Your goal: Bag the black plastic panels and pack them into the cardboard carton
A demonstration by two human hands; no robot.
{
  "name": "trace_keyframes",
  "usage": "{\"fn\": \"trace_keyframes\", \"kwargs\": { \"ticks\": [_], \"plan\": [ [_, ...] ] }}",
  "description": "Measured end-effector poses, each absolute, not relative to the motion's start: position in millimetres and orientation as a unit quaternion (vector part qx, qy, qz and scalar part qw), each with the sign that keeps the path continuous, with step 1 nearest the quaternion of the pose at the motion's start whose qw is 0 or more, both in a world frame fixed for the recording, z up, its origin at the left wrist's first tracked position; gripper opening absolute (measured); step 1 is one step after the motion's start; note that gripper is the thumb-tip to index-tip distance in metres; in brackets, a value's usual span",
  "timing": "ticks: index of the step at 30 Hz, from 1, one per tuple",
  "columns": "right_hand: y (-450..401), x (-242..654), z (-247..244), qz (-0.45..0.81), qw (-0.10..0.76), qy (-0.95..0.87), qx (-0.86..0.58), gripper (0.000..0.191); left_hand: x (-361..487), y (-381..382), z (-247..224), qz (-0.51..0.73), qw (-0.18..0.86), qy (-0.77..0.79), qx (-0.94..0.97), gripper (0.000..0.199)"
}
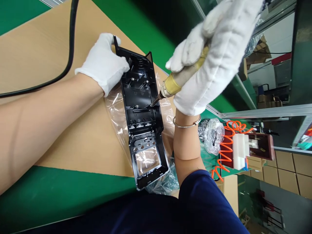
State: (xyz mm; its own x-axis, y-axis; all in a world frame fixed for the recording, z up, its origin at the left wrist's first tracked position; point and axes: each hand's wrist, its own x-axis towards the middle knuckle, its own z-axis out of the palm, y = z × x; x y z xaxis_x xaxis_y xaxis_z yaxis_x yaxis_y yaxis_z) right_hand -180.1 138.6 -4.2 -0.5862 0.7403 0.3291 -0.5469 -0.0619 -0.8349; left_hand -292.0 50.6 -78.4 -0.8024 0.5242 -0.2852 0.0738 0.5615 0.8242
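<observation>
A black plastic housing (pixel 140 97) lies open side up on clear plastic film (pixel 117 112), with a rectangular window at its near end. My left hand (pixel 103 61), in a white glove, grips the housing's far left edge, fingers closed over the rim. In my gloved right hand (pixel 207 55) is a power screwdriver (pixel 176 81) with a yellow-banded body, held tilted. Its bit points down into the housing at the right side, near a screw post. Whether a screw sits under the tip I cannot tell.
Brown cardboard (pixel 83 136) covers part of the green bench (pixel 73 188). A black cable (pixel 69 61) crosses the left side. At the right are a bag of small parts (pixel 214 136), an orange coiled hose (pixel 226 146) and a white-and-red device (pixel 240 148). A metal frame (pixel 268 112) stands beyond.
</observation>
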Motion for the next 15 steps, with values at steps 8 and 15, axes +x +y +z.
{"fn": "trace_keyframes", "kwargs": {
  "ticks": [8,15],
  "plan": [
    [123,-184,3,0.536,0.544,-0.636,-0.107,0.017,-296,53,-88,0.438,0.254,0.839,0.199,0.069],
    [117,-176,5,0.497,0.545,-0.652,-0.176,0.021,-295,53,-88,0.436,0.259,0.836,0.209,0.071]
  ]
}}
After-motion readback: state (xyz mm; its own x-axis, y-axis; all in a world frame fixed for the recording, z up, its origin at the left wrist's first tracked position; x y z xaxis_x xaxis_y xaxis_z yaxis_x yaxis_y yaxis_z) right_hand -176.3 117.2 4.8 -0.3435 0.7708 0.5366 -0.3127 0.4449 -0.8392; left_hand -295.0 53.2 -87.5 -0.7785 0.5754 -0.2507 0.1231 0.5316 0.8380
